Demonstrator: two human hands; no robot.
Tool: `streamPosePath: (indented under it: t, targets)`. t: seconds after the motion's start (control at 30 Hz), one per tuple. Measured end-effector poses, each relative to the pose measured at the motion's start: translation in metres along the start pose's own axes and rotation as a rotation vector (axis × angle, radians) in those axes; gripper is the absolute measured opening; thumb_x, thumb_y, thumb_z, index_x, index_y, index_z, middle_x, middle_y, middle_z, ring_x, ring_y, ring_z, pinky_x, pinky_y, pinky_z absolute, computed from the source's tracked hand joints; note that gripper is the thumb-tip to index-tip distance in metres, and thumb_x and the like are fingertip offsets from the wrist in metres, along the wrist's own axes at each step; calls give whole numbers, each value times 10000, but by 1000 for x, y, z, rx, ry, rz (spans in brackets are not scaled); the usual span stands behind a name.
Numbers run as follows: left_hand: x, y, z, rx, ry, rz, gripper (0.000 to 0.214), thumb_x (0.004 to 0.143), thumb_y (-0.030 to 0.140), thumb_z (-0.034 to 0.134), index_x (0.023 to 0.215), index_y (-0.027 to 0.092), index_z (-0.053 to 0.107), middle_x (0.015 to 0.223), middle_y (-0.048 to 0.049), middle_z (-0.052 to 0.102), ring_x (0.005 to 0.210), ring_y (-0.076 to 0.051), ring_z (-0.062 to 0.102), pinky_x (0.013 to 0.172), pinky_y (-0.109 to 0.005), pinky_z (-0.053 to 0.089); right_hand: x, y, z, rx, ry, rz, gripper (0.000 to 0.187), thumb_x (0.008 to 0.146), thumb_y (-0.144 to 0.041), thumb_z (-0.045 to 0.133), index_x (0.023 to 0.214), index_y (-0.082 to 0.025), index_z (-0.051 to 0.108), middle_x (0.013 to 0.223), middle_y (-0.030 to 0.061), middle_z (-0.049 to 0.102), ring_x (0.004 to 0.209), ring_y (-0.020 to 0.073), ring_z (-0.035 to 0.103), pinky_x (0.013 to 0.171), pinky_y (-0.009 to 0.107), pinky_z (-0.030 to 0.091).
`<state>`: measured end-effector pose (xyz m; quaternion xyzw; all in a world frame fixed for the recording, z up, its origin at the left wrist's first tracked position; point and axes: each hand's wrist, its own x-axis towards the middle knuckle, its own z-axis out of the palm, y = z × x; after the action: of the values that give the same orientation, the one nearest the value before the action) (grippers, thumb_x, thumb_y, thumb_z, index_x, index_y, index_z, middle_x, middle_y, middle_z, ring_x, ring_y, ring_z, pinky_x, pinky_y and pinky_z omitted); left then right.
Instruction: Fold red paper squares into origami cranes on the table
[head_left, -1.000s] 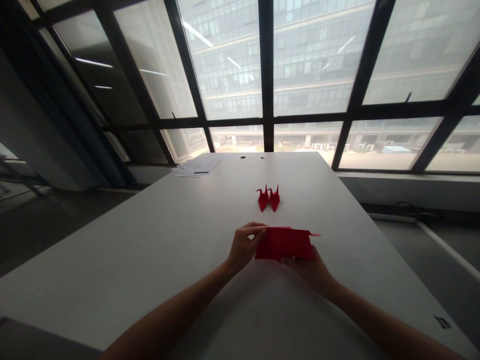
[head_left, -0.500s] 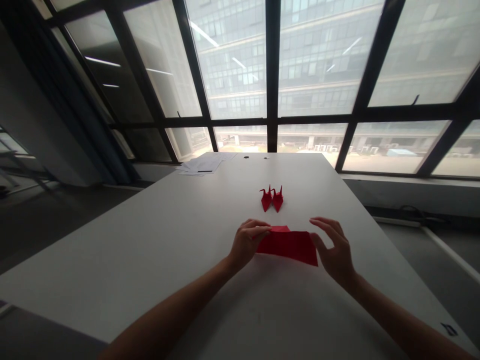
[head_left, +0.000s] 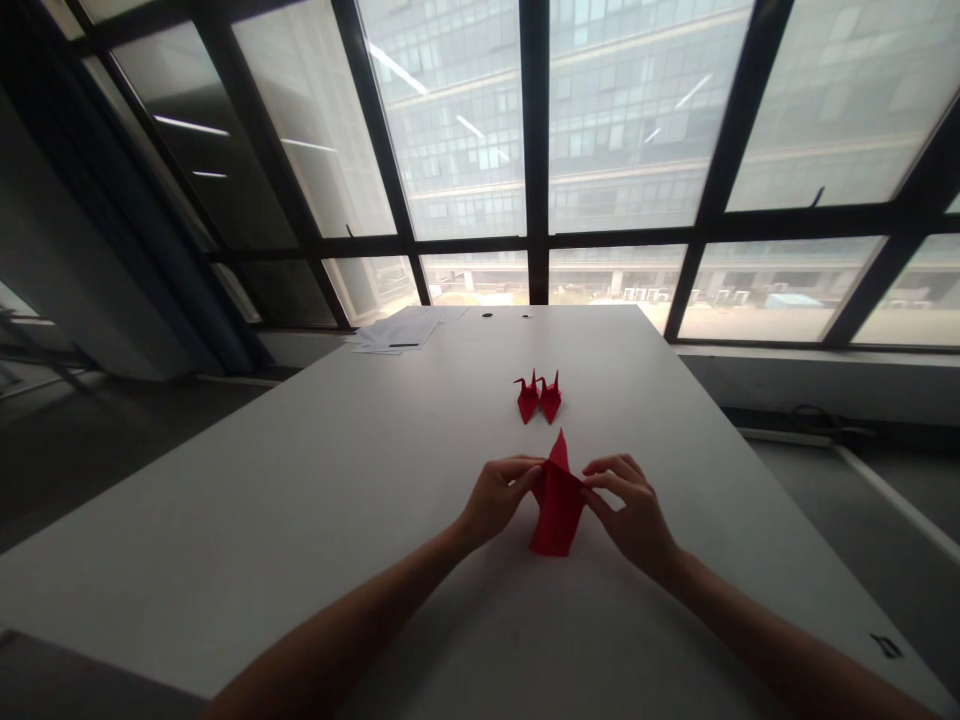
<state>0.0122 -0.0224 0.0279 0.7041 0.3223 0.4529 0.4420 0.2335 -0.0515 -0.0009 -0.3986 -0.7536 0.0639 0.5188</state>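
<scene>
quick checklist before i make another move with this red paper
1. Left hand grip: ok, fingers pinch the red paper near its upper left.
2. Right hand grip: ok, thumb and fingertip at the paper's upper right.
3. Paper flat: not ok, it is bent between the hands, one point sticking up.
4. Two red folded birds out of the way: ok, side by side beyond the paper.
5. Crease sharpness: cannot tell, too dark and small.

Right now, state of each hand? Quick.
Left hand: closed, pinching the red paper at its upper left.
Right hand: closed, pinching the same paper at its upper right.
</scene>
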Motion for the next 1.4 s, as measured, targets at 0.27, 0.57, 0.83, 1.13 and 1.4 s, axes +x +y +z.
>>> streamPosePath:
  t: [0.27,0.57,0.83,1.13,1.4]
  targets:
    - [-4,13,6,-278,-186,-145,517,919,544,590,1231,142,681,1116,-135,716,966,-257,683,880,-398,550,-1,-7,3,77,-23,42,109,847,-151,684,808,-249,658,937,58,663,917,250,586,774,422,518]
    - [-3,2,6,-162,-89,-169,360,833,405,744,1048,117,746,918,-112,736,792,-207,672,701,-309,556,1,-14,1,149,-29,68,82,879,-165,627,830,-231,628,920,57,656,897,232,581,781,382,498]
    - [-3,-3,9,-87,51,-115,238,880,316,681,1045,166,599,894,-50,689,779,-167,662,714,-293,551,-1,-10,5,253,5,227,90,933,-254,561,862,-212,598,863,40,636,774,189,570,721,329,484]
    - [-7,-6,11,-104,88,-31,199,916,273,611,1020,220,449,941,-2,581,724,-105,594,590,-191,460,1,0,4,462,85,538,256,900,-450,617,844,-201,601,728,21,636,645,177,564,566,278,457]
    - [-8,3,7,87,74,46,47,891,168,588,911,155,629,866,-34,622,728,-125,559,635,-220,442,3,-2,5,632,9,630,245,844,-425,676,877,-190,617,777,42,691,661,187,622,573,283,503]
